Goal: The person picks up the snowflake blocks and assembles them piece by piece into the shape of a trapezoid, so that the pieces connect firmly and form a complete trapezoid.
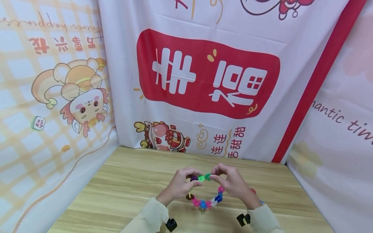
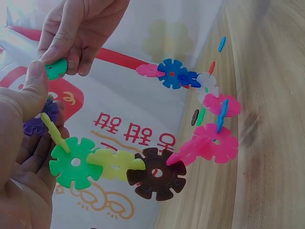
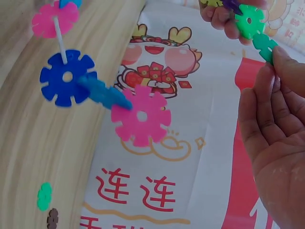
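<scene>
A chain of notched plastic snowflake discs (image 1: 203, 204) curves in a loop between both hands, hanging over the table. My left hand (image 1: 182, 184) grips the chain around a purple disc (image 2: 40, 119). Thumb and fingers of my right hand (image 1: 230, 179) pinch a green disc (image 3: 264, 46) at one end, slotted into a brighter green disc (image 3: 249, 21) by the left fingers. The other end is a pink disc (image 3: 141, 117), which hangs free with a gap between it and the right hand. Green, yellow and dark brown discs (image 2: 156, 173) hang below the left hand.
Loose discs lie on the wooden table (image 1: 116, 181), among them a green one (image 3: 44, 196) and a brown one (image 3: 52, 218). A red piece (image 1: 253, 191) shows beside the right wrist. Printed cloth (image 1: 204, 136) walls the table at the back and both sides.
</scene>
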### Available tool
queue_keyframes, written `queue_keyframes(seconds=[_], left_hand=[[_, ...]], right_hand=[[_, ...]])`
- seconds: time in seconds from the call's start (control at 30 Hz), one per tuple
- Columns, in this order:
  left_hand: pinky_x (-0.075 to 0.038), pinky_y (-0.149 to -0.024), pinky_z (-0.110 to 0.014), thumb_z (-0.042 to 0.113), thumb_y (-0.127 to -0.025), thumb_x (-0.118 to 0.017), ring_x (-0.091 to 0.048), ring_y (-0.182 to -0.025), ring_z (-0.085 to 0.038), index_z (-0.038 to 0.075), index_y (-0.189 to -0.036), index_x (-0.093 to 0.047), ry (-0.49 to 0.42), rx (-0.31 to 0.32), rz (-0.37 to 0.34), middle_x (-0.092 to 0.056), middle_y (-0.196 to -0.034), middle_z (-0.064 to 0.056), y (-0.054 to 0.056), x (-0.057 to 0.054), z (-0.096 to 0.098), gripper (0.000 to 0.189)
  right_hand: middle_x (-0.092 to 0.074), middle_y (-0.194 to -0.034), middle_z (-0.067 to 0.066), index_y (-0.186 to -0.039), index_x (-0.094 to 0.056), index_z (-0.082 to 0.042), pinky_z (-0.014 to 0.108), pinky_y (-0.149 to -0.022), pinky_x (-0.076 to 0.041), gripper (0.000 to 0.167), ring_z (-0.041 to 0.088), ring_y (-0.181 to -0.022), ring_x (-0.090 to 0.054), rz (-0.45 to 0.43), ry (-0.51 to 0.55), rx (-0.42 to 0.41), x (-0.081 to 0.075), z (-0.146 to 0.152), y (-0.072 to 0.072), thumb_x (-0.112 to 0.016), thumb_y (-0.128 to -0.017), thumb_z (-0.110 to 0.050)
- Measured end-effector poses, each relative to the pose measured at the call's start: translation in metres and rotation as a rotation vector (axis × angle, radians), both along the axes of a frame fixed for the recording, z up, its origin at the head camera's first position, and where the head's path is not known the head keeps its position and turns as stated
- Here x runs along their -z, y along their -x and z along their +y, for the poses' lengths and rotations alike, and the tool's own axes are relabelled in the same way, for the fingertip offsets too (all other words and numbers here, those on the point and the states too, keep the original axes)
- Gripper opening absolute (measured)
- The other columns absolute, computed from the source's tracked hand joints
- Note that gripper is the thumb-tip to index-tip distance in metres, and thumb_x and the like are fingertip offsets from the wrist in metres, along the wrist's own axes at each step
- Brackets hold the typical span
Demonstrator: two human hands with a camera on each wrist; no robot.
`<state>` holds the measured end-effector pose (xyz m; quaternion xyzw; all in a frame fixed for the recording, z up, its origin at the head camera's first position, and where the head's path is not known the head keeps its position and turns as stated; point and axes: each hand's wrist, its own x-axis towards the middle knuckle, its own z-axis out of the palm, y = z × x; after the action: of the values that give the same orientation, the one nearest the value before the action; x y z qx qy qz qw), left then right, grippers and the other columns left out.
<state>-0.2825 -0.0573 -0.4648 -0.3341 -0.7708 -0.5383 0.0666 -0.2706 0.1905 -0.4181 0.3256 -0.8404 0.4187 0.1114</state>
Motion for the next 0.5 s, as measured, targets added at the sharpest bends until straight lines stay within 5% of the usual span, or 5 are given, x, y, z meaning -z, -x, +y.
queue_keyframes(seconds=[0.5], left_hand=[[-0.064, -0.09, -0.034, 0.019, -0.092, -0.08, -0.071, -0.096, -0.006, 0.012, -0.121, -0.075, -0.026, 0.009, 0.051, -0.076, -0.113, -0.003, -0.0005, 0.003, 0.0036, 0.031]], right_hand=[[-0.072, -0.087, -0.008, -0.095, -0.071, -0.016, 0.026, -0.081, -0.063, 0.009, 0.005, -0.081, -0.07, 0.092, 0.046, 0.011, 0.0071, -0.0073, 0.0004, -0.079, -0.095, -0.012]])
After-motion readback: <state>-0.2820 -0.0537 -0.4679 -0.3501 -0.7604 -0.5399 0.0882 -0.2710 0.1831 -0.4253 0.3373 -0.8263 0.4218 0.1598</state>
